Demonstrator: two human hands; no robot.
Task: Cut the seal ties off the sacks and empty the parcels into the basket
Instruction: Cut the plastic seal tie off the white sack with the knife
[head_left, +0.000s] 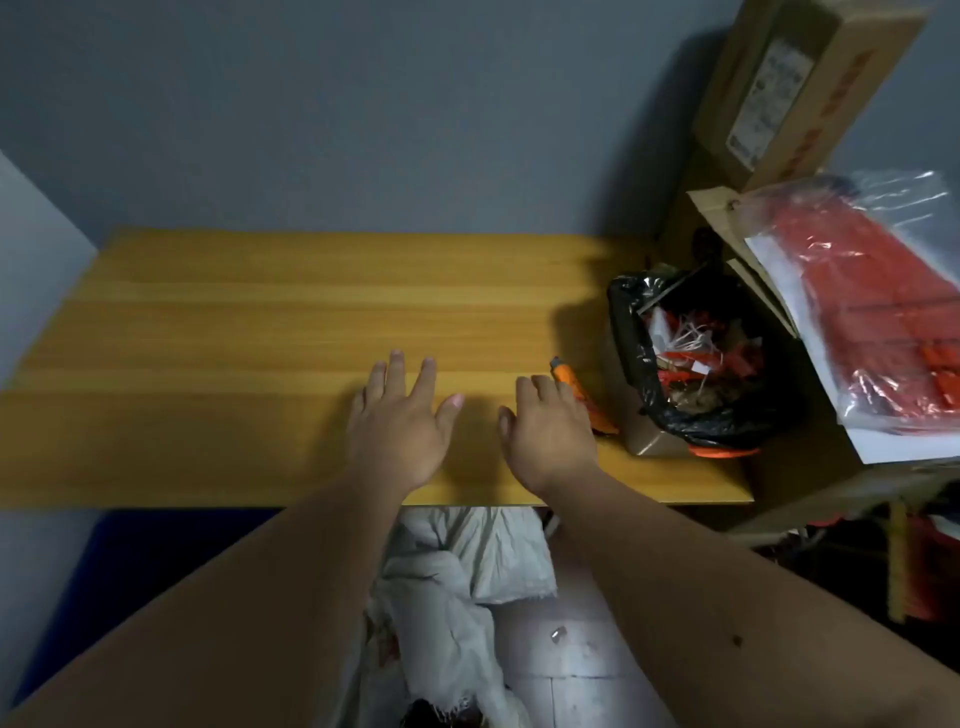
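Over the yellow wooden tabletop (260, 312) both hands are flat and spread wide, holding nothing. The left hand (400, 431) and right hand (550, 436) hover near its front edge. An orange cutter knife (576, 392) lies just beside the right hand. Soft white woven sacks (467, 571) lie crumpled on the floor below. They look floppy and light, so grabbing the bunched neck near the tie seems best. No basket can be seen
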